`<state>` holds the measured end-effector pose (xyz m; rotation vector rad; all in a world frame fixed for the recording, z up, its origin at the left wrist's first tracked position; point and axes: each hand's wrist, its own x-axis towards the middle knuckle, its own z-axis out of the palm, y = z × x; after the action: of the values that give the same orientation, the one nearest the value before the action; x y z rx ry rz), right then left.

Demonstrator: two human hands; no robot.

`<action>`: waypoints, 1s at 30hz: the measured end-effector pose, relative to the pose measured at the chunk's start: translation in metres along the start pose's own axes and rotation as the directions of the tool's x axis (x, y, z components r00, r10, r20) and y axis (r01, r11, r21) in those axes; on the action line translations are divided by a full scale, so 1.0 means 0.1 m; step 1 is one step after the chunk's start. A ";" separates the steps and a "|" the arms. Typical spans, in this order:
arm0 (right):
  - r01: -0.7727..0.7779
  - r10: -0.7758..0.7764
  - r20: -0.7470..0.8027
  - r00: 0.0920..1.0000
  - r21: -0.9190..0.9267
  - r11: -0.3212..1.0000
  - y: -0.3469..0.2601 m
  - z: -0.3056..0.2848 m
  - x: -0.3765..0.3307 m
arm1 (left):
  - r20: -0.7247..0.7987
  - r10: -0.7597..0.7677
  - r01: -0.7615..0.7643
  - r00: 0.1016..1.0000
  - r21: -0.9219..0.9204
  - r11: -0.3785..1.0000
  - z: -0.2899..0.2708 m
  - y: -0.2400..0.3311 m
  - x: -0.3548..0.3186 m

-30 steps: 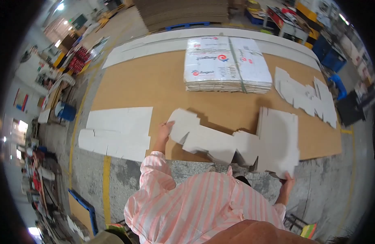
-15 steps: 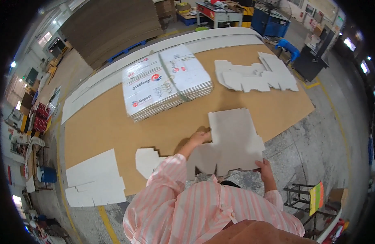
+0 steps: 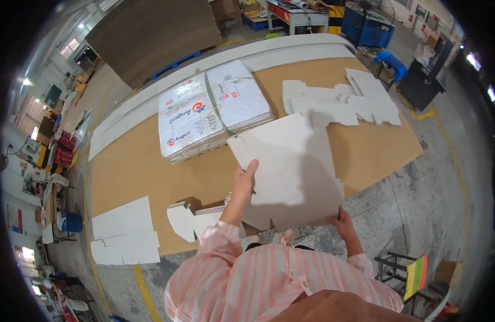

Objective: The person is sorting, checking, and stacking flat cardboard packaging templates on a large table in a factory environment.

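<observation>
Both of my hands hold a large white die-cut cardboard sheet (image 3: 290,166), lifted and tilted over the near side of the brown board (image 3: 134,182). My left hand (image 3: 244,182) grips its left edge, thumb on top and fingers beneath. At the lower right corner, my right hand (image 3: 343,223) pinches the near edge. Under and left of the sheet lies another notched white cardboard piece (image 3: 184,220), partly covered. Beyond the held sheet rests a strapped bundle of printed white cardboard (image 3: 204,107). Its near right corner is close to the sheet's upper left corner.
Notched white cardboard blanks (image 3: 338,102) lie at the far right of the board, and a flat white piece (image 3: 124,233) at the near left. Long white strips (image 3: 290,51) run along the far edge. A black metal stand (image 3: 389,268) is on the floor at right.
The cardboard sheet has risen and tilted, now showing a larger white face. My left hand has shifted left along with its edge; my right hand stays near the lower right corner.
</observation>
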<state>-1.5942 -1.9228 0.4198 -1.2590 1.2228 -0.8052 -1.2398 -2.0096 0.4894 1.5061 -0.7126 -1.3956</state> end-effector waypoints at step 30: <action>0.298 -0.243 -0.229 0.943 0.248 0.922 -0.46 0.08 0.93 | -0.325 0.694 -0.718 0.642 0.062 0.693 0.64 -0.44 -0.39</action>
<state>-1.5579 -2.0173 0.4426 -1.1488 1.0508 -1.2854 -1.3166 -1.9734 0.4717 1.1491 -0.8979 -0.5388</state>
